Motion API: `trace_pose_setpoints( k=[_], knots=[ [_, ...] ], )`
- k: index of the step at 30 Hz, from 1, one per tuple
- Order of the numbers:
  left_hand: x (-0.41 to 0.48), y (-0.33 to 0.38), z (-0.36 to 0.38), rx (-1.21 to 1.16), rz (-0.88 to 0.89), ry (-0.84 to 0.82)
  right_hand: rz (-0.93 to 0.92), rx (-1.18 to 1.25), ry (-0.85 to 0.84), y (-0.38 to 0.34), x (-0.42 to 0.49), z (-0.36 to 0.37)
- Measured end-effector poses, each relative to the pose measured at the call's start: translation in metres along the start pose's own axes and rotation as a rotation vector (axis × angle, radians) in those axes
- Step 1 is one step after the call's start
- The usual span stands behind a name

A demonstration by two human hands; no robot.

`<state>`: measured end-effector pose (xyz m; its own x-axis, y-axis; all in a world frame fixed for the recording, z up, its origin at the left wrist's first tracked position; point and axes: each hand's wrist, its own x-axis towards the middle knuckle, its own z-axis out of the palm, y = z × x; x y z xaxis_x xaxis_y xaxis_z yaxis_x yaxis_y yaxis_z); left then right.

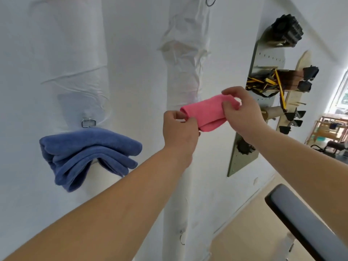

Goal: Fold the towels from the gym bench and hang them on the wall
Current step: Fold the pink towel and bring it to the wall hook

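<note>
Up against the white wall [131,53], at about chest height, the pink towel [205,114] is held between 2 hands as a small folded bundle, clear of the bench [305,219] that shows at the lower right. The left hand [179,132] pinches the towel's left end between thumb and fingers. The right hand [243,112] has its fingers curled over the right end, thumb underneath. Neither hand has a finger spare.

To the left and lower, the blue towel [88,153] already hangs folded from the wall, draped just below a metal clip [88,123]. What the pink towel is meant to hang on I cannot tell; any hook is behind the cloth and the hands, or not there at all.

That is the first risk: reaching blind for a hanger, the person could miss it, and the towel would drop. The second is the fold itself. It is loose, with the lower layers sagging open at the bottom edge, so if 1 hand lets go early the bundle will likely unroll and need refolding. Hung off-centre, the heavier side would probably drag it off.

The left forearm passes close by the blue towel — a careless pull back could brush it off its perch. On the right, the pegboard [267,59] with its jutting gear sits near the right hand, and a wide swing could knock something there.
</note>
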<state>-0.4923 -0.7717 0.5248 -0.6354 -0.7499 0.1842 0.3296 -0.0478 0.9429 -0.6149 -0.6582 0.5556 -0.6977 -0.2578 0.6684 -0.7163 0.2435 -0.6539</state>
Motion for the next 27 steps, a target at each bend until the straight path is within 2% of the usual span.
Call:
trace_pose_setpoints(
  k=[3,6,11,13,15,18,20,24,27],
  knots=[
    [0.016,-0.009,0.01,-0.002,0.028,0.053,-0.021,-0.067,-0.062,0.002,0.017,0.018],
    [0.028,-0.028,0.007,0.001,0.01,0.108,0.114,-0.046,-0.202,0.007,0.021,0.033],
    [0.036,-0.048,0.005,-0.079,-0.067,0.089,0.125,-0.091,-0.329,0.021,0.022,0.041],
    [0.036,-0.051,0.008,-0.002,-0.038,0.104,0.197,-0.119,-0.392,0.021,0.024,0.04],
    [0.037,-0.053,0.009,0.271,0.192,0.135,0.226,-0.198,-0.42,0.02,0.029,0.04],
    [0.044,-0.055,0.003,0.767,0.747,0.064,0.217,-0.299,-0.398,0.014,0.034,0.041],
    [0.048,-0.059,0.0,0.903,0.914,-0.049,0.17,-0.29,-0.392,0.011,0.031,0.04],
    [0.041,-0.067,-0.004,1.028,0.822,-0.211,0.023,-0.187,-0.321,0.012,0.017,0.04],
    [0.038,-0.064,-0.008,0.972,0.683,-0.259,0.077,-0.081,-0.328,0.015,0.016,0.033]
  ],
)
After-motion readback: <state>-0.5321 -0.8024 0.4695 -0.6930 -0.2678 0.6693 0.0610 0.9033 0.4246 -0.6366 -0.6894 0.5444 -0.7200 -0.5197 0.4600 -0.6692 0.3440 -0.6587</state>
